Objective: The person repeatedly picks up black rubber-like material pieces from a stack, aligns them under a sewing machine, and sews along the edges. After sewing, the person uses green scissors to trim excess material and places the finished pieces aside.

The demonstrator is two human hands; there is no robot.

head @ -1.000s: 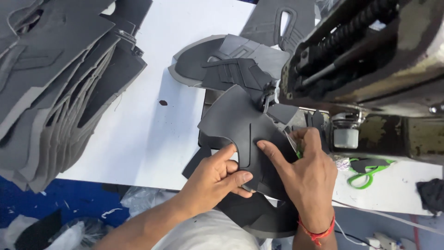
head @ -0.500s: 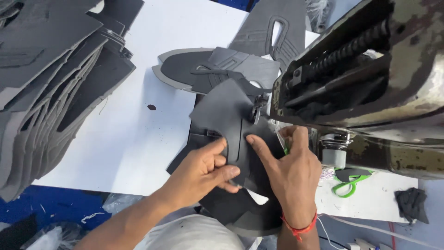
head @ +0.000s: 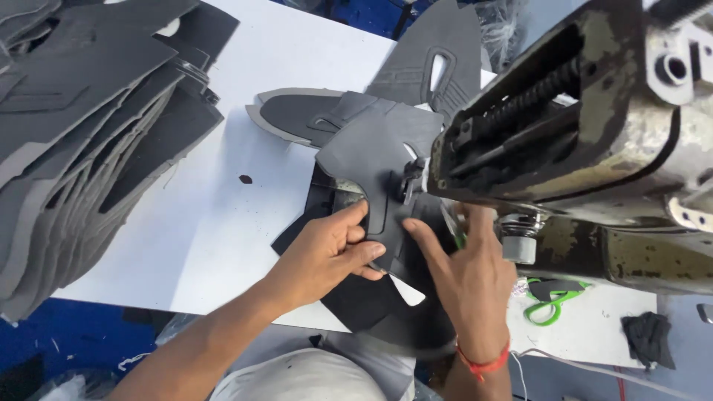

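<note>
A dark grey cut shoe-upper piece (head: 371, 160) lies under the needle (head: 411, 182) of an old sewing machine (head: 594, 126) on a white table (head: 200, 223). My left hand (head: 327, 252) pinches the near edge of that piece between thumb and fingers. My right hand (head: 464, 278) lies flat on the same piece just right of the left, fingers spread, index pointing toward the needle. A red thread band sits on the right wrist. More dark pieces (head: 364, 304) hang over the table's near edge under both hands.
A tall stack of grey and black cut pieces (head: 82, 134) fills the left of the table. Sewn grey uppers (head: 438, 59) lie behind the machine's needle. Green-handled scissors (head: 553, 301) and a black scrap (head: 650, 338) rest on the right.
Both hands have stayed on the piece and slid it a little toward the needle. The view has shifted, so the machine head looms larger on the right.
</note>
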